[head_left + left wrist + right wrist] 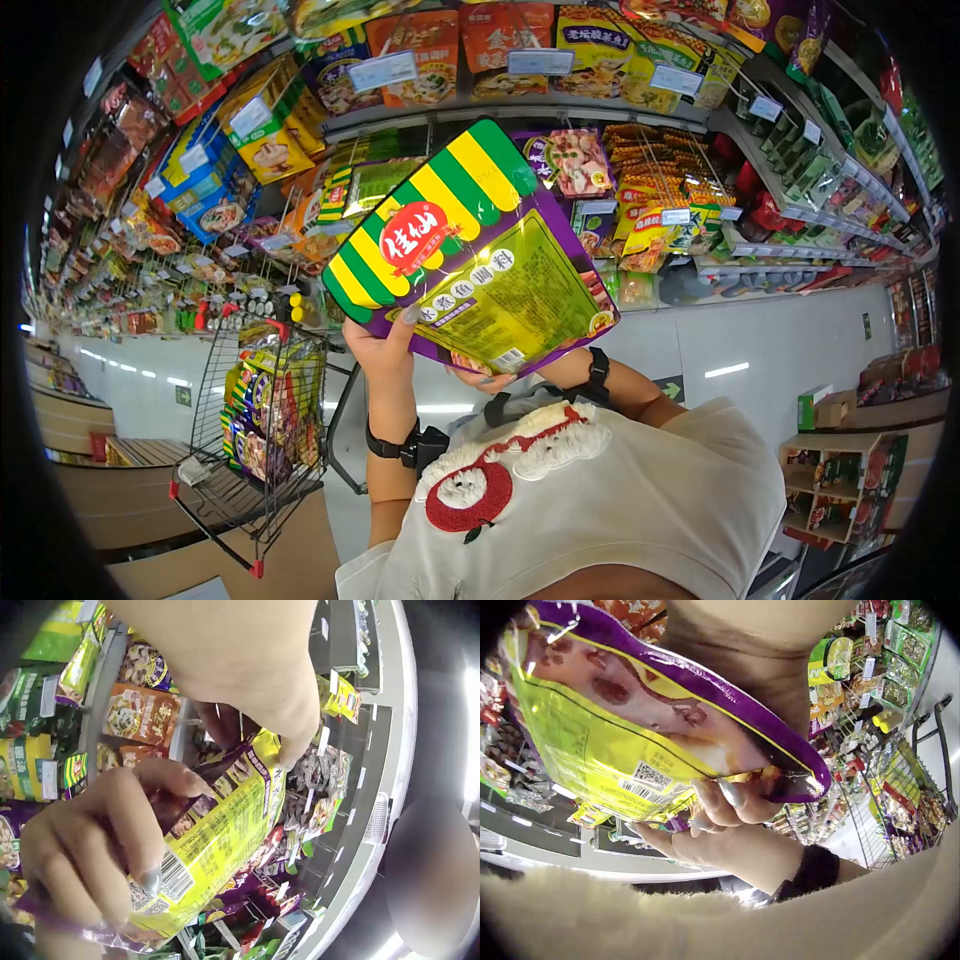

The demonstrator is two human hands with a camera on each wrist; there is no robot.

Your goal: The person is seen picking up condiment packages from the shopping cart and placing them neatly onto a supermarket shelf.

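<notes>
A large purple bag (490,270) with a green-and-yellow striped top, red logo and yellow-green text panel is held tilted before the chest in the head view. At its lower left edge, the left hand (385,350) grips it, thumb over the front. The right hand (485,379) holds the bottom edge, mostly hidden behind the bag. In the left wrist view, the right hand (97,847) has curled fingers on the bag (225,840) near a barcode, and the left hand (247,682) pinches the other side. The right wrist view shows the bag (607,742) and left hand (735,851).
Shelves and hooks of seasoning packets (415,60) rise in front, with price tags along them. A wire shopping cart (215,410) holding several packets stands at the left on the floor. At the lower right is a display rack (840,485) of boxes and packets.
</notes>
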